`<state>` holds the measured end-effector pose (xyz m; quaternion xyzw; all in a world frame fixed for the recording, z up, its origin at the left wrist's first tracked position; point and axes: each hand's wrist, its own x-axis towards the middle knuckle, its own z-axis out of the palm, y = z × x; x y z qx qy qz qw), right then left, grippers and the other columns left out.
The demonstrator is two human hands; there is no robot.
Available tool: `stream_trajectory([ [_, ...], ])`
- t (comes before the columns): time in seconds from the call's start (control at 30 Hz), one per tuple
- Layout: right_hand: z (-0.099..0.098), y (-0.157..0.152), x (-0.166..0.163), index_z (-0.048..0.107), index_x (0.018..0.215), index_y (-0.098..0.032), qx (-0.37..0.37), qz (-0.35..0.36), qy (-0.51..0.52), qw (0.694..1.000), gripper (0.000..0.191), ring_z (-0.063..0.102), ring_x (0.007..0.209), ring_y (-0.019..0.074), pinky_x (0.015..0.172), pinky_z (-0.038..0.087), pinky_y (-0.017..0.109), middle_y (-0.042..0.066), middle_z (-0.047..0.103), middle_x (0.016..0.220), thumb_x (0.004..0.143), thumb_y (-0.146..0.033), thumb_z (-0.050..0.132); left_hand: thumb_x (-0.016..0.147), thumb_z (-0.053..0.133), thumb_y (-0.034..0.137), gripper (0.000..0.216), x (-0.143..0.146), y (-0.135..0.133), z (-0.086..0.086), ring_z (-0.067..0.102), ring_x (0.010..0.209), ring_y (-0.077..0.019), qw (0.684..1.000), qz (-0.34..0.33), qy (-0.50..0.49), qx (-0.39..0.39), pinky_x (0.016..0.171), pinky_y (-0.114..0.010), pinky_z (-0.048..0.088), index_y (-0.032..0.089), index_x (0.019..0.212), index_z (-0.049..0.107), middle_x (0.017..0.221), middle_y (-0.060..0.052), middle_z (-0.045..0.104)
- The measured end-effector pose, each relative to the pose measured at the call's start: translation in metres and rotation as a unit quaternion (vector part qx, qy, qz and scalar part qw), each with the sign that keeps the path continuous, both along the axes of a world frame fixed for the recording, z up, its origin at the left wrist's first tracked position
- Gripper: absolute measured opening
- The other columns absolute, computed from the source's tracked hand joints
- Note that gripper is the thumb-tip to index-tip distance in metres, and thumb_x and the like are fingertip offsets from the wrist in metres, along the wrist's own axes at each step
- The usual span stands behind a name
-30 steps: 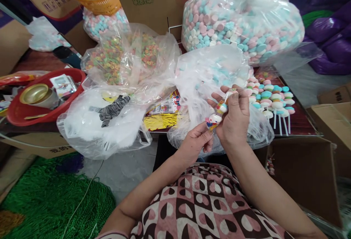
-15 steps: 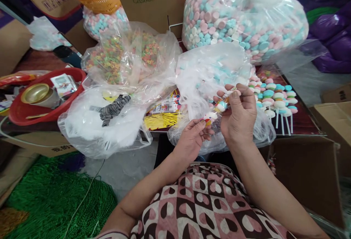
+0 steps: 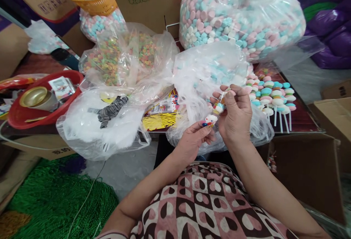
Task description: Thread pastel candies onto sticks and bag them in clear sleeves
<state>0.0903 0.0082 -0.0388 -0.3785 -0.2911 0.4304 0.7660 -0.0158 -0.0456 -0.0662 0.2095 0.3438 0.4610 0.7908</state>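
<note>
In the head view, a candy stick in a clear, printed wrapper (image 3: 211, 118) slants between my two hands, with white, red and blue print near its lower end. My left hand (image 3: 192, 140) pinches that lower end between thumb and fingers. Wrapped round its upper part is my right hand (image 3: 236, 112), thumb on top, so part of the candy is hidden. Behind the hands lies a thin white plastic bag (image 3: 203, 70) with pastel marshmallows showing through. Right of my right hand, marshmallow skewers (image 3: 274, 92) on white sticks lie piled at the table edge.
A big clear bag of marshmallows (image 3: 241, 19) stands at the back, beside a bag of ring-shaped candies (image 3: 117, 56). Left are a red basin (image 3: 44, 120) and a bag with a grey striped band (image 3: 112, 111) on top. Yellow ties (image 3: 159, 122) lie at the front edge.
The wrapped candy has turned slightly between my hands, and its lower end shows more of the blue print. Both hands keep their hold; the whole view has shifted a little.
</note>
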Motion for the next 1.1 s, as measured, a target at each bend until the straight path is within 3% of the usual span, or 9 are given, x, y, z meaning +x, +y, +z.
stream_trajectory([
  [0.17, 0.000, -0.002, -0.003, 0.061, 0.093, -0.025, -0.022, 0.003, 0.002, 1.000, 0.019, 0.070, 0.078, 0.0107, 0.074, 0.062, 0.030, -0.004, 0.066, 0.099, 0.080, -0.031, 0.074, 0.072, 0.080, 0.033, 0.024, 0.000, -0.001, -0.001, 0.052, 0.057, -0.0076, 1.000, 0.004, -0.011, 0.021, 0.054, -0.021, 0.042, 0.016, 0.082, 0.068, 0.064, 0.002, 0.056],
  [0.3, 0.000, -0.002, -0.005, 0.061, 0.093, -0.025, -0.034, 0.011, 0.004, 0.999, 0.021, 0.068, 0.073, 0.0089, 0.071, 0.063, 0.029, -0.004, 0.066, 0.099, 0.079, -0.032, 0.075, 0.076, 0.077, 0.037, 0.031, -0.001, -0.001, -0.003, 0.045, 0.053, -0.0061, 0.999, -0.013, -0.028, 0.032, 0.050, -0.018, 0.038, 0.019, 0.099, 0.068, 0.061, 0.005, 0.049],
  [0.6, 0.000, -0.004, -0.006, 0.061, 0.094, -0.025, -0.051, 0.032, 0.029, 0.998, 0.023, 0.066, 0.072, 0.0090, 0.072, 0.063, 0.030, -0.004, 0.066, 0.097, 0.078, -0.033, 0.075, 0.083, 0.066, 0.048, 0.032, -0.005, 0.002, -0.002, 0.044, 0.043, -0.0070, 0.994, -0.075, -0.037, 0.064, 0.044, -0.020, 0.036, 0.020, 0.097, 0.061, 0.059, 0.004, 0.054],
  [0.8, -0.006, -0.004, -0.008, 0.059, 0.096, -0.025, -0.059, 0.012, 0.051, 0.997, 0.026, 0.069, 0.075, 0.0105, 0.070, 0.063, 0.030, -0.004, 0.065, 0.097, 0.077, -0.033, 0.076, 0.080, 0.067, 0.055, 0.042, 0.000, 0.005, -0.008, 0.048, 0.047, -0.0067, 0.996, -0.051, -0.047, 0.050, 0.044, -0.020, 0.036, 0.019, 0.102, 0.065, 0.068, 0.001, 0.060],
  [1.1, -0.010, -0.005, -0.007, 0.057, 0.096, -0.025, -0.062, 0.004, 0.069, 0.996, 0.030, 0.070, 0.076, 0.0109, 0.072, 0.062, 0.032, -0.004, 0.065, 0.101, 0.075, -0.033, 0.077, 0.081, 0.066, 0.054, 0.040, 0.003, 0.012, -0.006, 0.048, 0.049, -0.0077, 0.997, -0.041, -0.043, 0.039, 0.042, -0.019, 0.037, 0.018, 0.097, 0.066, 0.069, 0.000, 0.058],
])
